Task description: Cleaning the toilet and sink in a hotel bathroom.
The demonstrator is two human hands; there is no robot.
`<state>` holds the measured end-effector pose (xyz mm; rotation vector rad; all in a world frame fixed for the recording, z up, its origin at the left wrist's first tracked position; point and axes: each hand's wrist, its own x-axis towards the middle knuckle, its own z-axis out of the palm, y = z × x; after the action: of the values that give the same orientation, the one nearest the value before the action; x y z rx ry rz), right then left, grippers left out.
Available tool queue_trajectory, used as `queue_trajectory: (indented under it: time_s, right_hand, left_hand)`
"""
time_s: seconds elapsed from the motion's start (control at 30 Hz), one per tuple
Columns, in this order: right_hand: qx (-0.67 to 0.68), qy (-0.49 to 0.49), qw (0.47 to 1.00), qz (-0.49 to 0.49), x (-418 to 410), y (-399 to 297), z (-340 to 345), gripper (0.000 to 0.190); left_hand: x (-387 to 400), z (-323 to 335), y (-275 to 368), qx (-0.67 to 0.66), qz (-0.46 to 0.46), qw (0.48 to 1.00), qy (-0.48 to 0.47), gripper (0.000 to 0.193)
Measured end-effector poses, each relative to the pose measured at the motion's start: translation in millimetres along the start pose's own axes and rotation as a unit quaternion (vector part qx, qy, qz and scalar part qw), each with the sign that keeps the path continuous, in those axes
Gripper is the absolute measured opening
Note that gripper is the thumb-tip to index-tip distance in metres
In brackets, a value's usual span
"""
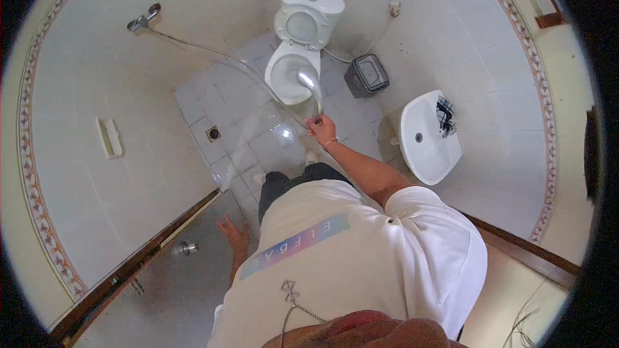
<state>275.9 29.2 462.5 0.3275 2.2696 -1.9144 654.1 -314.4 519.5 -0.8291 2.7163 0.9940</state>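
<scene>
My right hand (pixel 321 130) is shut on a shower hose's handheld shower head (pixel 309 79), whose silvery head reaches over the bowl of a white toilet (pixel 285 94). The toilet's lid (pixel 302 26) is raised. From that hand the flexible hose (pixel 208 48) runs to a chrome wall mixer (pixel 142 20) at the upper left. Lower down, my left hand (pixel 234 232) is held low beside the grey door, its fingers apart and nothing in it. The floor tiles (pixel 261 142) look wet and shiny.
A dark lidded bin (pixel 366 76) stands right of the toilet. The white washbasin (pixel 430 154) is on the right wall, with dark cloth at its tap (pixel 449 128). A floor drain (pixel 213 134) lies left. The door (pixel 193 290) with a round knob (pixel 188 247) stands at lower left.
</scene>
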Motion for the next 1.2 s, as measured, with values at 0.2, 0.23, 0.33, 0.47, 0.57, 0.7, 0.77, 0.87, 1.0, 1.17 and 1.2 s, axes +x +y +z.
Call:
queue_trajectory:
  time_s: [0.2,0.23,0.33,0.47,0.57,0.7,0.77,0.87,1.0,1.17,1.2]
  right_hand:
    - [-0.238,0.226,0.94,-0.097,30.0,40.1,-135.4,0.022]
    - [-0.176,0.236,0.954,-0.055,32.9,28.7,-150.0,0.023]
    - [-0.112,0.269,0.957,-0.002,61.4,29.4,-187.0,0.026]
    - [-0.07,0.295,0.952,-0.036,98.3,30.2,-211.0,0.031]
    - [0.054,0.261,0.961,0.074,77.7,-28.2,-188.8,0.032]
    - [-0.012,0.271,0.959,0.075,52.0,-9.4,-182.1,0.035]
    - [-0.048,0.283,0.956,0.063,40.8,19.0,-175.7,0.035]
    - [-0.055,0.288,0.951,0.099,23.1,52.7,-170.7,0.034]
    - [-0.15,0.312,0.938,0.015,13.9,66.0,-169.6,0.036]
    - [-0.114,0.282,0.952,0.031,24.4,10.2,-132.5,0.033]
    - [-0.048,0.276,0.958,0.054,28.5,-8.9,-120.2,0.031]
  left_hand:
    - [-18.5,53.2,31.2,0.038,-0.009,0.999,0.001,0.09]
    - [-20.9,57.2,39.2,0.037,-0.032,0.999,-0.012,0.089]
    - [-20.2,67.6,54.7,0.03,-0.052,0.997,-0.041,0.085]
    - [-10.0,76.0,52.3,0.089,-0.034,0.992,-0.087,0.073]
    - [-1.2,65.4,57.3,0.037,-0.04,0.989,-0.135,0.066]
    - [15.0,60.8,71.7,0.013,-0.057,0.989,-0.136,0.059]
    - [19.3,58.5,73.3,-0.008,-0.063,0.99,-0.129,0.057]
    - [17.6,58.9,69.9,-0.039,-0.067,0.991,-0.113,0.054]
    - [25.6,78.4,-26.1,0.039,0.094,0.99,-0.102,0.051]
    - [36.0,62.1,-30.4,-0.096,-0.125,0.982,-0.1,0.053]
    - [40.9,62.2,-41.2,-0.053,-0.086,0.992,-0.071,0.054]
